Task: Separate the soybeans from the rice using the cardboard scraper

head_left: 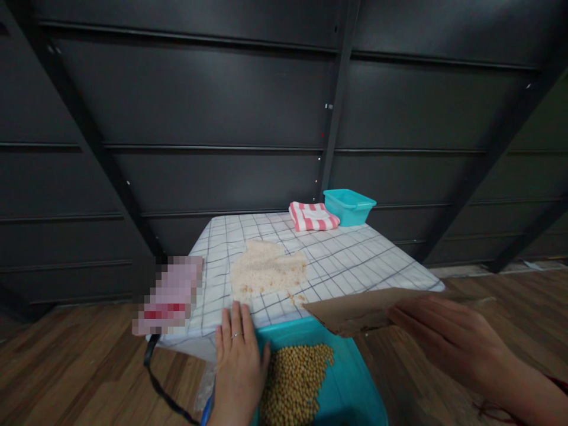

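Observation:
My right hand [444, 331] grips a piece of brown cardboard [355, 310], held out over the far right corner of a turquoise basin [355, 384]. Inside the basin, on its left side, lies a heap of dry yellow soybeans [295, 384]. With fingers stretched out flat, my left hand [239, 361] rests at the front edge of the table, its thumb beside the basin's left wall. Just beyond the fingertips a spread of pale grains like rice [266, 269] covers the cloth. A few yellow beans [296, 297] are scattered along its near side.
A white checked cloth [337, 254] covers the table. At its back right stand a smaller turquoise basin [348, 210] and a folded red-and-white striped towel [313, 217]. A blurred-out pink item [173, 293] with a black strap is at the left edge. Dark panels [213, 100] rise behind.

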Demonstrator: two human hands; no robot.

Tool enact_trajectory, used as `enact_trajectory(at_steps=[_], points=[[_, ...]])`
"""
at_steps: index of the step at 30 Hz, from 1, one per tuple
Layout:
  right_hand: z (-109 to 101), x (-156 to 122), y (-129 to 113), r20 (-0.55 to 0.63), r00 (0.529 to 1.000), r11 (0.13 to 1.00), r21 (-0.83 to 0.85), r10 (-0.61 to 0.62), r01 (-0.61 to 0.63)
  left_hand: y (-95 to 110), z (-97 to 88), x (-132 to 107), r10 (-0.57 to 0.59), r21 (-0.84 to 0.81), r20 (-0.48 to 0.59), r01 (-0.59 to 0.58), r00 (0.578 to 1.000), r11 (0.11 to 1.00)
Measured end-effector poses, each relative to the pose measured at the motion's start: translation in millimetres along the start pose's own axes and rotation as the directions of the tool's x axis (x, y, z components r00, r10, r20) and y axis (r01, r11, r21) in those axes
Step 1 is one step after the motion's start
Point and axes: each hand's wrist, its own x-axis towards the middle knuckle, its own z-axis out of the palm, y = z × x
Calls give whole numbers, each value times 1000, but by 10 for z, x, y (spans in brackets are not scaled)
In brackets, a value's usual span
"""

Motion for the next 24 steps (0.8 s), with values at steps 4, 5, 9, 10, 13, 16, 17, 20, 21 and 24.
enact_trajectory(at_steps=[4, 5, 9, 10, 13, 16, 17, 20, 21, 24], points=[[-1, 0, 29, -19, 999, 999, 4, 45, -45, -12, -14, 6, 18, -5, 0, -18, 1000, 1000], [15, 15, 38, -31, 998, 999, 2, 52, -52, -12, -22, 10, 18, -4, 3, -18, 1000, 1000], [125, 121, 53, -45, 999, 999, -19, 25, -26, -12, -47, 21, 5, -3, 27, -5, 1000, 1000], [149, 151, 49, -43, 999, 1000, -26, 12, -13, -12, -50, 22, 1, -7, 35, -1, 999, 1000], [169, 210, 28, -35, 999, 999, -42, -21, 19, -17, -57, 23, -6, -11, 55, 7, 998, 1000], [121, 199, 9, -14, 999, 999, -36, -36, 35, -23, -61, 23, 5, -5, 62, -4, 998, 1000], [99, 183, 6, 0, 999, 999, -28, -37, 37, -26, -61, 22, 7, -7, 64, -7, 998, 1000], [47, 130, 1, 23, 999, 1000, 3, -29, 29, -33, -49, 17, 5, -16, 63, -4, 998, 1000], [34, 119, -1, 24, 999, 1000, 12, -29, 28, -35, -43, 14, 3, -18, 59, -2, 998, 1000], [0, 118, -18, 15, 1000, 1000, 16, -24, 24, -39, -25, 7, 7, -19, 41, -6, 999, 1000]])
